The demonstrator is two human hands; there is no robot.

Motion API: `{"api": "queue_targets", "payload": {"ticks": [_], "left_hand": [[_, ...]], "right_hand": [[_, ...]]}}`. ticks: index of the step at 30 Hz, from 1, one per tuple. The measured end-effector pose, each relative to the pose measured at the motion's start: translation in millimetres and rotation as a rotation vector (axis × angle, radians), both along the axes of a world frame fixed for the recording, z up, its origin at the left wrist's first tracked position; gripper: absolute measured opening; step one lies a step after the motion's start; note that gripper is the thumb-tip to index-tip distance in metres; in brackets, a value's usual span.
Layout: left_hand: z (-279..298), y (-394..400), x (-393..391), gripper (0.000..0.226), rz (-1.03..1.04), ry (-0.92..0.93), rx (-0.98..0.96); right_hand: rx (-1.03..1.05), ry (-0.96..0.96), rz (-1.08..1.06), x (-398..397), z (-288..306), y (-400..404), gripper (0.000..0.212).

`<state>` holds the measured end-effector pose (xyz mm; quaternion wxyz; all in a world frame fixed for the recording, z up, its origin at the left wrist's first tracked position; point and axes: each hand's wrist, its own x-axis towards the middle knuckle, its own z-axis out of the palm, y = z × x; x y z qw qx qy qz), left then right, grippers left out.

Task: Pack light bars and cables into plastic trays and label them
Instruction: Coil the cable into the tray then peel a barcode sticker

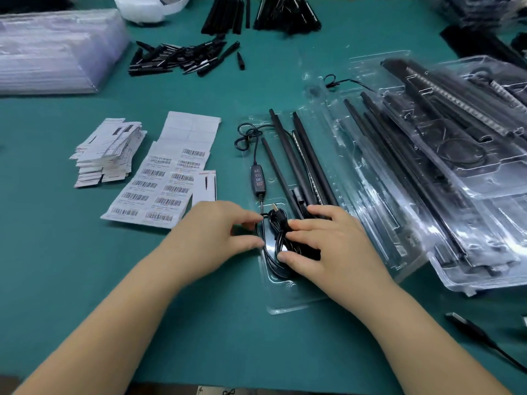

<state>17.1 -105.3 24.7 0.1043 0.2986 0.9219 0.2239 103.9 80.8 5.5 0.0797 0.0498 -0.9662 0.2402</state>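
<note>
- Green felt tabletop: clear moulded plastic tray holding long black light bars.
- Coiled black USB cable: in tray's near pocket.
- Left hand, right hand: fingers spread, pressing coil.
- Risk: springy coil may pop out once released.
- White barcode label sheet: unused.

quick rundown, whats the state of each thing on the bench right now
left hand: fingertips on the cable coil
right hand: pressing the coil down
cable coil: bundled, going into the tray's near end
clear tray: open, no lid
light bars: lying lengthwise in the tray
barcode sheet: flat, labels still on
filled trays: stacked at right
</note>
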Motion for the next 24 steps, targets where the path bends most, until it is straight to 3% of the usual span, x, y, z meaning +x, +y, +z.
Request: {"api": "queue_targets", "payload": {"ticks": [7,13,17,20,24], "left_hand": [[-12,10,5,0.04,0.193,-0.03,0.146],[-12,14,6,0.039,0.087,0.033,-0.004],[-10,6,9,0.035,0.061,0.075,-0.003],[-2,-2,-3,0.038,0.256,0.131,-0.047],[7,-8,-24,0.027,0.482,0.22,-0.313]], "right_hand": [[0.111,-0.009,0.04,2,5,-4,0.056],[0.137,-0.015,0.052,0,4,-5,0.051],[0.145,-0.013,0.046,-1,3,-4,0.052],[0.152,-0.018,0.039,-1,4,-4,0.052],[0.147,-0.008,0.032,-2,3,-5,0.052]]}}
